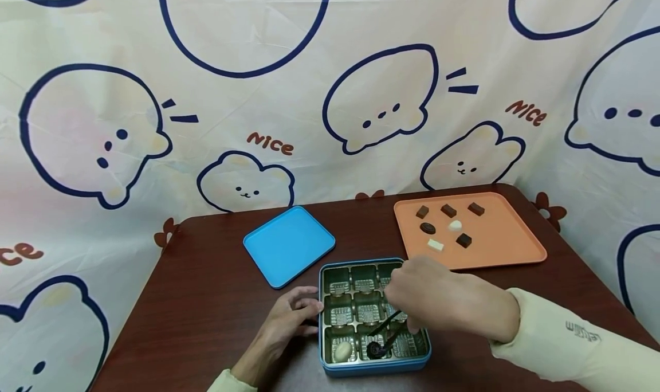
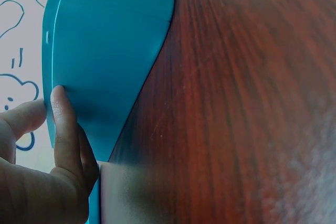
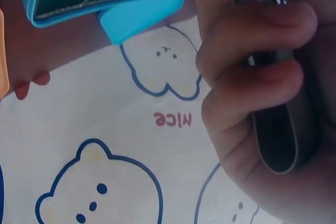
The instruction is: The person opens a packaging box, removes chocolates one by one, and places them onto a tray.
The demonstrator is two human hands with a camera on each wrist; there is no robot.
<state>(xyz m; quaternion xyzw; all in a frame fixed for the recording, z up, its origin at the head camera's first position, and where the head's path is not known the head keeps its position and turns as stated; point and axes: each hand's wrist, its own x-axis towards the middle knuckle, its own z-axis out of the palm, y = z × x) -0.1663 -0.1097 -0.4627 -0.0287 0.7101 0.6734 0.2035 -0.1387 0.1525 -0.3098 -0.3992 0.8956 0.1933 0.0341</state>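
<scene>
My right hand [image 1: 428, 294] grips dark tongs [image 3: 278, 135], its fingers curled round the handle. The tong tips reach down to a round dark chocolate [image 1: 374, 351] in the front middle compartment of a blue tin [image 1: 376, 370] with a gold divided insert. A whitish egg-shaped chocolate [image 1: 342, 352] lies in the front left compartment. My left hand [image 1: 291, 317] rests against the tin's left side; in the left wrist view the fingers [image 2: 64, 124] lie fairly straight along the blue wall, with the thumb at the rim. My right hand hides part of the tin's right column.
An orange tray [image 1: 507, 237] at the back right carries several chocolates, brown, dark and white, including an oval dark one [image 1: 427, 228] and a white bar [image 1: 435, 245]. A blue tray [image 1: 289, 246] lies behind the tin on the dark wooden table [image 1: 206, 300]. A printed curtain [image 1: 309, 111] hangs behind.
</scene>
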